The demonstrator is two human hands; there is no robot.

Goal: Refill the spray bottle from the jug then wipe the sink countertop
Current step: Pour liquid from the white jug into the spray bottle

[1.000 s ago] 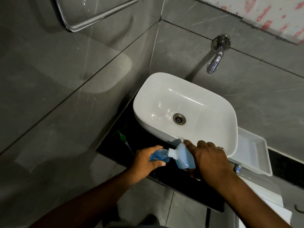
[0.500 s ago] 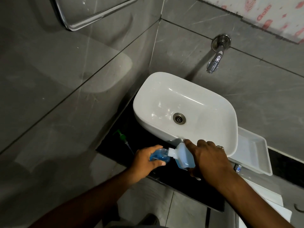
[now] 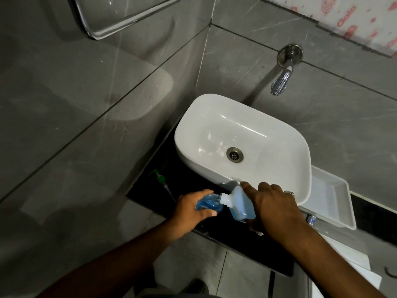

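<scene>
My left hand (image 3: 190, 211) grips a clear spray bottle (image 3: 208, 204) part-filled with blue liquid, its top off, over the black countertop (image 3: 240, 244). My right hand (image 3: 277, 209) holds a white jug (image 3: 240, 205) of blue liquid, tilted left so its threaded neck meets the bottle's mouth. Both sit just in front of the white basin (image 3: 242, 145). The green spray head (image 3: 160, 180) with its tube lies on the countertop to the left, near the wall.
A chrome tap (image 3: 283, 76) juts from the grey tiled wall above the basin. A white plastic tray (image 3: 328, 201) rests to the right of the basin, with a small cap (image 3: 310, 219) in front of it. A chrome rail (image 3: 120, 22) hangs upper left.
</scene>
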